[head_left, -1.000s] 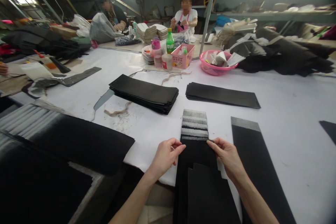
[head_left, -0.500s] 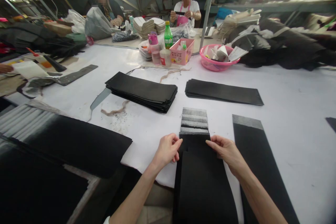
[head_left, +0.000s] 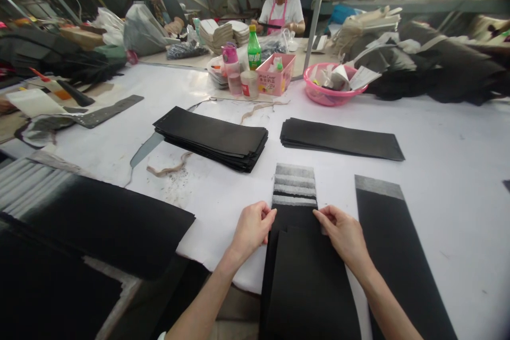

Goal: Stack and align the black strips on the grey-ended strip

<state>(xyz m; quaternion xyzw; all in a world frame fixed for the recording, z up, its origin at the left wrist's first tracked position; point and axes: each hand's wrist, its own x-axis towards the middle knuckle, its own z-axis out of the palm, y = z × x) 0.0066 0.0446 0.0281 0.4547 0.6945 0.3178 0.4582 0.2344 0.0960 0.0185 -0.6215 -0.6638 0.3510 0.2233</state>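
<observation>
Between my hands lies a layered set of black strips [head_left: 314, 281], their far ends stepped and showing whitish-grey bands. My left hand [head_left: 255, 227] pinches the left edge of a black strip just below the bands. Opposite it, my right hand [head_left: 339, 231] pinches the right edge at about the same height. The strips run toward me and past the bottom of the view. To the right is another long black strip [head_left: 398, 255] with a greyish far end. Beyond my hands sit a thick stack of black pieces [head_left: 213, 135] and a thinner stack [head_left: 340, 139].
Large black sheets [head_left: 119, 218] with whitish edges overhang the table's left front. Farther back stand a pink basin [head_left: 334, 93], a pink box [head_left: 277, 77], a green bottle [head_left: 254, 50] and a metal pole [head_left: 316, 16]. Two people work across the white table [head_left: 450, 170].
The view has shifted slightly. The pinched strip's far edge lies a little lower, with more of the nearest whitish band showing. Both hands keep their pinch.
</observation>
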